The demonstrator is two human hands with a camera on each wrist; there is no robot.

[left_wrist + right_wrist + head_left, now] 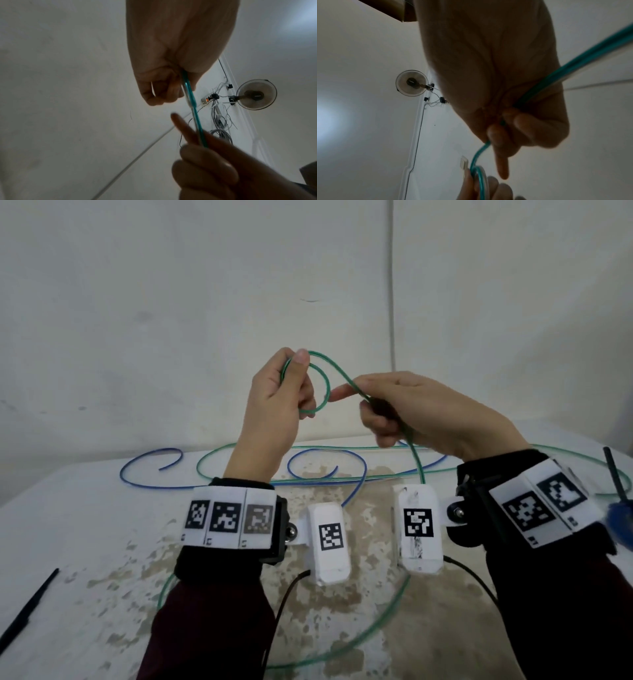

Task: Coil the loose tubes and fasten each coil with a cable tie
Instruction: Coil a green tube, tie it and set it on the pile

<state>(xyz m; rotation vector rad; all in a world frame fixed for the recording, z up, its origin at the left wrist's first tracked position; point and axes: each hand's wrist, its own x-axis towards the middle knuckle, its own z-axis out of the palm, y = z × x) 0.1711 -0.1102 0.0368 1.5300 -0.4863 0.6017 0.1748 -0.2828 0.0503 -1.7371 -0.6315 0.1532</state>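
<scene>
A thin green tube (327, 378) is raised above the table. My left hand (287, 392) pinches a small loop of it between thumb and fingers; the tube (188, 93) leaves that fist downward. My right hand (397, 409) grips the same tube a little to the right, its index finger pointing toward the loop. In the right wrist view the tube (573, 67) runs through the curled fingers. The rest of the green tube trails over the table and round the near side (359, 642). A blue tube (144, 470) lies loose in curls at the back of the table.
The white table (85, 525) has worn patches. One black cable tie (27, 611) lies at the front left, another (616, 474) at the far right beside something blue (620, 518). A white wall stands behind; a wall fan (255, 94) shows in the wrist views.
</scene>
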